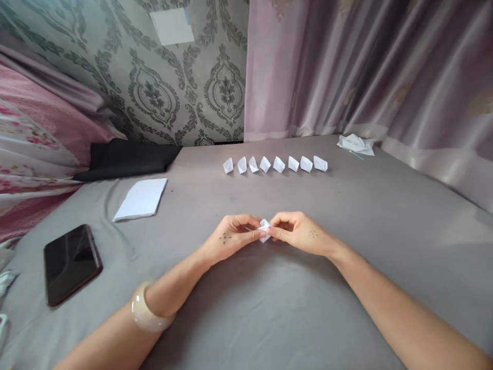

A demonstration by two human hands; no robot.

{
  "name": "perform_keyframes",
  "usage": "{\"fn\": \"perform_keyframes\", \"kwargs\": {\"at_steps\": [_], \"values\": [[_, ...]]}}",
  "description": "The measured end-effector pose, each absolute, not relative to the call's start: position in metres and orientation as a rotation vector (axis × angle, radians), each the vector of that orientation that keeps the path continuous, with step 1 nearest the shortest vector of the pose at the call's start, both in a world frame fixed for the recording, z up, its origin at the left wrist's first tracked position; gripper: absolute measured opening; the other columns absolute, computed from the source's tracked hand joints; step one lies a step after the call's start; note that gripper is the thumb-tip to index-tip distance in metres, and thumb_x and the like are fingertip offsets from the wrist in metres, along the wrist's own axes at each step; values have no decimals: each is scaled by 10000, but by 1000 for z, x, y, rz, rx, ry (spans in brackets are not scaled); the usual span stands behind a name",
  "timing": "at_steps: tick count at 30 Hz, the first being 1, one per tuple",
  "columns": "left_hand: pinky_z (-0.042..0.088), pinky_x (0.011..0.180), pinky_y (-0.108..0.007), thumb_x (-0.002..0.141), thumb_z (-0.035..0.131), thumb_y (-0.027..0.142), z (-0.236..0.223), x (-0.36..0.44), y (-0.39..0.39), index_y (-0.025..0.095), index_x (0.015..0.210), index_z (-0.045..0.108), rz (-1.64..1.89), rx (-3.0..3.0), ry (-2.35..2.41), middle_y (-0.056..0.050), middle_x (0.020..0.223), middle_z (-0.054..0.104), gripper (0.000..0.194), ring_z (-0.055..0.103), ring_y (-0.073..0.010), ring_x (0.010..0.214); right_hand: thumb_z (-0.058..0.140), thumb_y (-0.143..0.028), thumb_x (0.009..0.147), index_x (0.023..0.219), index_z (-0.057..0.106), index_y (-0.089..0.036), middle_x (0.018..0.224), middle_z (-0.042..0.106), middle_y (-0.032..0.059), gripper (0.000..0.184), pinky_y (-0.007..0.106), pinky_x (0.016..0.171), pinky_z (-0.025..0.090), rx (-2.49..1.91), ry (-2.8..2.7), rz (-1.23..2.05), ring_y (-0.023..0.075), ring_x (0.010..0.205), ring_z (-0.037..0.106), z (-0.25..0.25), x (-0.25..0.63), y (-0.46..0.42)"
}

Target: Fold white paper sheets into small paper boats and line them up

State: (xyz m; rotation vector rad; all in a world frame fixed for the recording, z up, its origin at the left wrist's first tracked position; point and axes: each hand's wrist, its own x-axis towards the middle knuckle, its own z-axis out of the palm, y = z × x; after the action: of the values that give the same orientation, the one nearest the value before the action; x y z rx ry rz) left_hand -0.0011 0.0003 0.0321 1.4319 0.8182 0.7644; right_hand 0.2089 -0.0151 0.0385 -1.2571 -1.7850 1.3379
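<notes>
Between my two hands is a small white folded-paper piece (264, 224), held just above the grey cloth. My left hand (233, 236) pinches its left side between thumb and fingers. On the other side, my right hand (298, 232) grips the right edge, also in a pinch. Part of the folded piece is hidden behind my fingertips. Beyond my hands, several similar white folded-paper pieces (279, 164) stand in a row on the cloth.
A white paper stack (141, 199) and a dark phone (72, 264) lie to the left. Black cloth (131, 158) rests behind them. Loose white papers (356, 144) and a thin greenish stick (356, 155) lie at the back right, near the purple curtain (308, 67).
</notes>
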Motion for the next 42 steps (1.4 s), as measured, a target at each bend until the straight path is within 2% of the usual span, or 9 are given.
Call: {"fn": "perform_keyframes", "kwargs": {"at_steps": [5, 10, 15, 17, 20, 25, 28, 34, 42], "values": [[493, 821, -294, 729, 740, 284, 30, 4, -3, 162, 776, 682, 986, 1423, 868, -71, 1013, 700, 143, 643, -181, 872, 615, -420, 824, 816, 671, -226, 797, 693, 4, 202, 288, 685, 484, -1261, -1717, 994, 153, 724, 623, 36, 196, -20], [507, 789, -288, 708, 764, 230, 33, 9, -7, 157, 774, 629, 1163, 1338, 830, -44, 880, 702, 167, 645, -161, 823, 606, -346, 843, 814, 645, -222, 794, 683, 5, 134, 268, 671, 492, -1193, -1679, 755, 142, 711, 620, 35, 186, -26], [501, 802, -288, 735, 751, 217, 37, 11, -7, 188, 995, 606, 1099, 1193, 748, -33, 894, 712, 300, 653, -154, 845, 607, -303, 844, 825, 611, -228, 809, 678, 0, 78, 261, 678, 497, -1186, -1688, 664, 134, 714, 626, 35, 184, -29], [493, 818, -278, 755, 736, 244, 38, 10, -6, 178, 1032, 630, 1003, 1155, 785, -46, 935, 712, 303, 649, -152, 870, 613, -310, 842, 848, 583, -236, 795, 673, -10, 79, 260, 676, 499, -1211, -1680, 682, 135, 718, 632, 36, 185, -30], [482, 834, -268, 767, 723, 282, 39, 8, -5, 151, 945, 683, 927, 1148, 836, -53, 922, 716, 225, 643, -152, 882, 621, -333, 841, 911, 563, -246, 815, 681, -13, 126, 266, 697, 507, -1230, -1651, 749, 142, 755, 648, 37, 185, -31], [474, 778, -243, 738, 745, 305, 39, 8, -5, 152, 826, 698, 958, 1135, 880, -27, 837, 713, 182, 629, -131, 808, 634, -379, 834, 1018, 647, -251, 914, 689, 11, 225, 289, 788, 515, -1187, -1575, 929, 152, 837, 652, 37, 183, -28], [468, 731, -240, 714, 759, 327, 40, 9, -6, 137, 795, 697, 932, 1144, 934, -43, 805, 717, 216, 626, -135, 765, 626, -396, 835, 968, 706, -258, 928, 677, 17, 208, 286, 788, 505, -1156, -1555, 1035, 157, 862, 637, 37, 181, -27], [382, 563, -200, 716, 745, 398, 41, 9, -6, 121, 724, 647, 815, 1216, 1034, -8, 611, 635, 294, 534, -85, 579, 657, -390, 798, 815, 751, -241, 726, 633, -13, 176, 251, 640, 451, -1236, -1483, 1223, 104, 633, 543, 44, 182, -27], [434, 604, -241, 763, 689, 436, 36, 11, -3, 113, 729, 622, 701, 1159, 900, -30, 626, 623, 331, 552, -106, 584, 663, -381, 766, 726, 741, -179, 676, 676, 35, 220, 255, 599, 406, -1240, -1152, 1508, 132, 670, 567, 45, 181, -23]]}}
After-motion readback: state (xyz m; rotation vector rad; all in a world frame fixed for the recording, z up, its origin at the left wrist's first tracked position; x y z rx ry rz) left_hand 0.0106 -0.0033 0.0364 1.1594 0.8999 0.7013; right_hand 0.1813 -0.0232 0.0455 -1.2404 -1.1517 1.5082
